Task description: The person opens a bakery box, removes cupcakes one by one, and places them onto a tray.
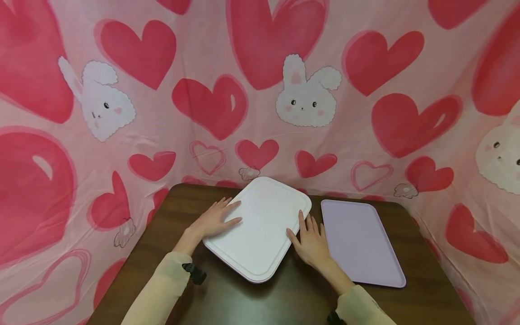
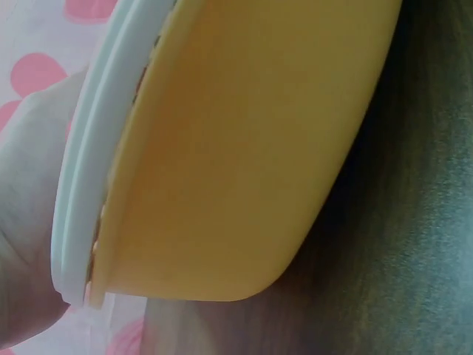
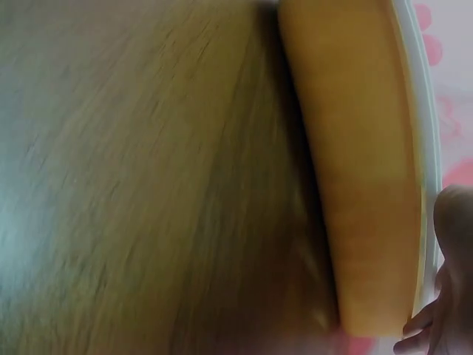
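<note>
A yellow box [image 2: 244, 163] with a white lid [image 1: 260, 225] sits at an angle on the brown table. Spread over the lid's left edge is my left hand [image 1: 215, 220], its fingers fairly straight and the thumb on the white top. At the lid's right edge, my right hand [image 1: 312, 241] has its thumb and fingertips against the rim, fingers extended. In the right wrist view the fingers [image 3: 423, 329] touch the lid's edge near the box's far end. The lid hides the inside of the box.
A flat lilac tray [image 1: 361, 243] lies on the table [image 1: 227, 298] to the right, just beyond my right hand. Pink fabric [image 1: 260, 113] printed with hearts and rabbits hangs behind and around the table.
</note>
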{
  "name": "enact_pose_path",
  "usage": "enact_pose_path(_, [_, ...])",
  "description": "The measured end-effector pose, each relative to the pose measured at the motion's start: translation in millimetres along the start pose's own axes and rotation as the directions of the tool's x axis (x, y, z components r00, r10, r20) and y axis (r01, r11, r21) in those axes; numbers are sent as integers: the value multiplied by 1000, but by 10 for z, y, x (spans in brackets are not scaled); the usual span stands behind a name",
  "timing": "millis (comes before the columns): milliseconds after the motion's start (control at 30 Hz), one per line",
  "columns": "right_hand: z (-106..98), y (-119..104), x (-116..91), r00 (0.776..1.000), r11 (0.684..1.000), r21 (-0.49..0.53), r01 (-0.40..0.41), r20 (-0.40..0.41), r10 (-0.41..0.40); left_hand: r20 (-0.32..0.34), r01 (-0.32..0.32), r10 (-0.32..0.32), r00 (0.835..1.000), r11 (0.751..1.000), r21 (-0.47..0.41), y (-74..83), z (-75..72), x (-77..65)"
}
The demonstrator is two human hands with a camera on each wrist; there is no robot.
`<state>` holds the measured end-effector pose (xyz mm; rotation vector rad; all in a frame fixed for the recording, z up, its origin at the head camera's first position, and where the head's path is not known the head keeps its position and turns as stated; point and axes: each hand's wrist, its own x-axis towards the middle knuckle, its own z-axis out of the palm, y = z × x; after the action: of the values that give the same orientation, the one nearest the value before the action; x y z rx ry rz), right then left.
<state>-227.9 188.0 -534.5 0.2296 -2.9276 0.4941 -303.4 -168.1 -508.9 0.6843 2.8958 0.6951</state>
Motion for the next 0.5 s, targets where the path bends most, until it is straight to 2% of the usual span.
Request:
enact_pose_path(267, [55,-65,14,1000,999,37,-20,-12,20,6,23,-23,1000,999,-42,-45,77,-33])
enact_pose_path(500, [89,-59,18,997,995,94,21,-71,-14,-4,8,-8,1000,999,-49,-73,97,-52])
